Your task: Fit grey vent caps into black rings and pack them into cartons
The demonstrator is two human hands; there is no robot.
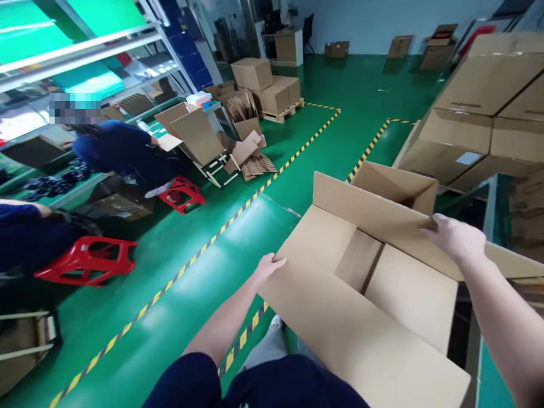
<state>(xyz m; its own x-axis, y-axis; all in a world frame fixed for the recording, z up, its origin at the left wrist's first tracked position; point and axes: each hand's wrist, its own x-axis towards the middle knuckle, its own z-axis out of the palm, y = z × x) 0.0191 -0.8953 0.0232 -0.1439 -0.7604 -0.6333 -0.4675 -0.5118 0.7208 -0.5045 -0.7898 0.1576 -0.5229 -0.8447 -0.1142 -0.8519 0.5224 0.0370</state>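
Note:
A large cardboard box (314, 238) is in front of me, its long flaps standing out and its inside partly visible. My left hand (268, 267) pinches the left corner of the near flap, thumb on top. With fingers wrapped over the upper edge of the far flap, my right hand (457, 235) grips the box at its right side. Behind that flap stands another open cardboard box (395, 184). The underside of the box I hold is hidden.
Stacked cartons (463, 85) rise at the right beside a green-topped bench (488, 374). Yellow-black tape (204, 249) crosses the green floor. Two seated people are at the left on red stools (91, 263). A pallet (283, 113) with cartons stands further back.

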